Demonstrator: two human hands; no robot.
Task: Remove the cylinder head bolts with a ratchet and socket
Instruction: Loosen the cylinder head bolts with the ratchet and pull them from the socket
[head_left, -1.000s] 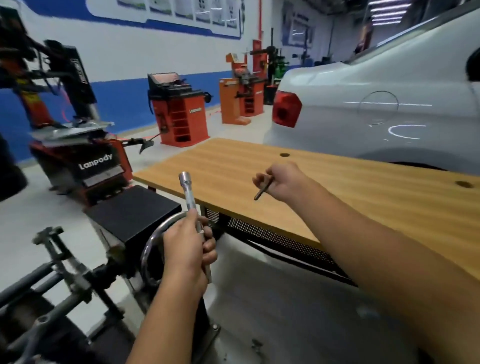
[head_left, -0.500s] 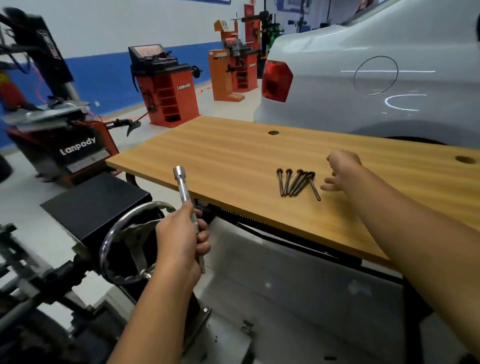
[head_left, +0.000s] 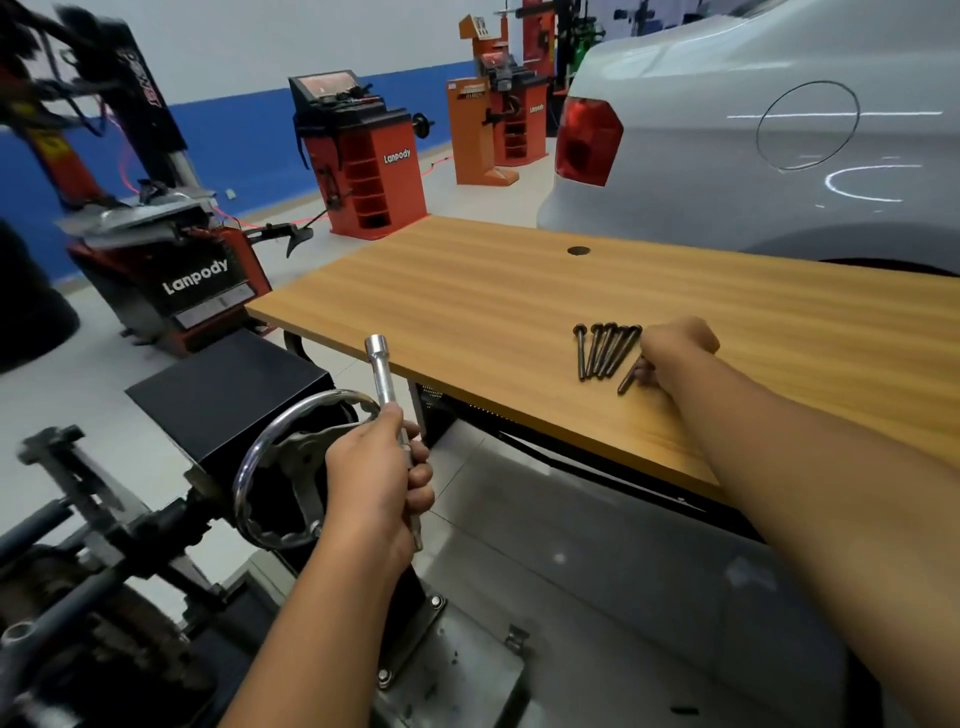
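My left hand (head_left: 382, 486) grips a chrome socket wrench (head_left: 382, 371) upright, its socket end pointing up, just in front of the table's near edge. Several dark, long cylinder head bolts (head_left: 602, 351) lie side by side on the wooden table (head_left: 467, 291), heads away from me. My right hand (head_left: 675, 348) rests on the table right next to them with its fingers curled. It pinches one more bolt (head_left: 627, 379), which lies slanted beside the row. The cylinder head itself is not in view.
A chrome handwheel (head_left: 270, 467) on a black engine stand (head_left: 223, 395) sits below my left hand. A silver car (head_left: 753, 156) stands behind the table. Orange and red Lanpody workshop machines (head_left: 363, 161) line the far wall at left.
A second ago my right hand carried a bolt through the air. It set it down beside the row, and now its fingers are on that slanted bolt again. My left hand keeps the wrench upright.
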